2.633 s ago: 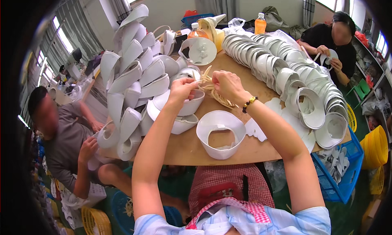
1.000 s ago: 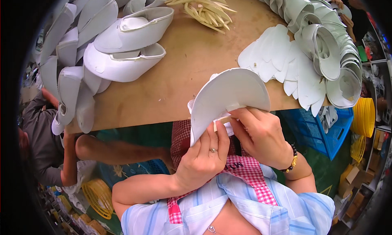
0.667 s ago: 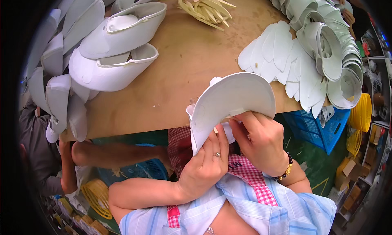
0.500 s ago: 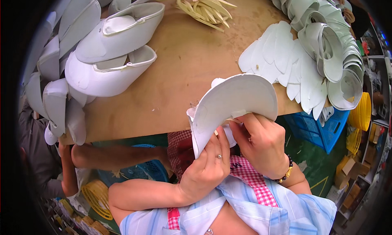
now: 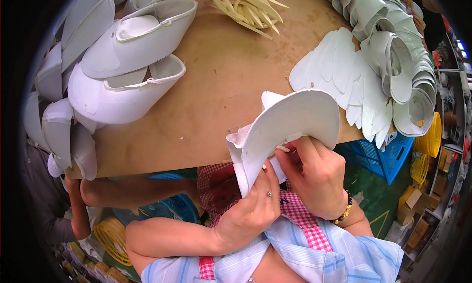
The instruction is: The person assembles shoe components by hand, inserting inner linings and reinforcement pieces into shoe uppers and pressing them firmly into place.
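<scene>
Above my lap, at the table's near edge, is a white shoe upper with its toe curving up and to the right. My left hand grips the lower left part of it, thumb and fingers pinched near the opening. My right hand is closed on the edge of the opening, its thumb and forefinger pressed together at a small pale strip. The fingertips partly cover that strip, so its full length cannot be seen. A white flap stands up behind the upper's left end.
Stitched white shoe uppers are heaped on the table at left. Pale yellow strips lie at the back. Flat white pieces and more curved uppers fill the right. Below are blue crates. Another person's arm is at left.
The upper has turned slightly and shifted a little to the right, showing more of its left end. Both hands keep hold of it.
</scene>
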Motion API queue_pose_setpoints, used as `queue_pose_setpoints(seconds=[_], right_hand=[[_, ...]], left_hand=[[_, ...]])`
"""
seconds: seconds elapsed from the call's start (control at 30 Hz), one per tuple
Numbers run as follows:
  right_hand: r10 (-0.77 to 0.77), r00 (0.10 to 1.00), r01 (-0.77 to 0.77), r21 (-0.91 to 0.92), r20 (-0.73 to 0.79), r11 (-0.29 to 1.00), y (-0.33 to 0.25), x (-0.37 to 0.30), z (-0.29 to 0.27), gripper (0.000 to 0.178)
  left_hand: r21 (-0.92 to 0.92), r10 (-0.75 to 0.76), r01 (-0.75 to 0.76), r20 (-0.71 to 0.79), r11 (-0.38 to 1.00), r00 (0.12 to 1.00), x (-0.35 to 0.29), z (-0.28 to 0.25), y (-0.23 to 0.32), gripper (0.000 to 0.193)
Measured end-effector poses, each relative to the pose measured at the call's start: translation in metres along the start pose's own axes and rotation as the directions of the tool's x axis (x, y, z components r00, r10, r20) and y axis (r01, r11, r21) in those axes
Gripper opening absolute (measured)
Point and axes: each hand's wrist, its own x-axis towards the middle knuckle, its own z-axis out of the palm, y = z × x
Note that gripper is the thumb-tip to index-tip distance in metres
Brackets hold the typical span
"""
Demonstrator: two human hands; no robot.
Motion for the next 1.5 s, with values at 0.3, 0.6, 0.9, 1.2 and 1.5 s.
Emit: queue_pose_setpoints(seconds=[0.3,0.6,0.9,1.2,1.5], right_hand=[[-0.390,0.919,0.384,-0.102,-0.048,0.918,0.000,0.001,-0.005,0.029],[-0.576,0.794,0.608,-0.248,0.193,0.754,0.006,0.017,0.000,0.020],[-0.590,0.763,0.646,-0.296,0.262,0.704,0.001,0.015,-0.003,0.009],[-0.619,0.749,0.662,-0.328,0.237,0.674,0.003,0.016,0.000,0.010],[-0.571,0.643,0.754,-0.292,0.509,0.588,-0.008,0.015,-0.010,0.028]], left_hand=[[-0.070,-0.056,0.059,0.034,0.996,0.998,-0.002,0.002,0.000,0.026],[-0.156,-0.277,0.268,-0.040,0.951,0.960,-0.008,0.008,0.013,0.022],[-0.370,-0.260,0.186,-0.161,0.910,0.952,-0.028,0.007,0.006,0.022],[-0.398,-0.247,0.165,-0.162,0.902,0.955,-0.027,0.008,0.006,0.023],[-0.377,-0.297,0.222,-0.155,0.899,0.942,-0.022,0.003,0.014,0.024]])
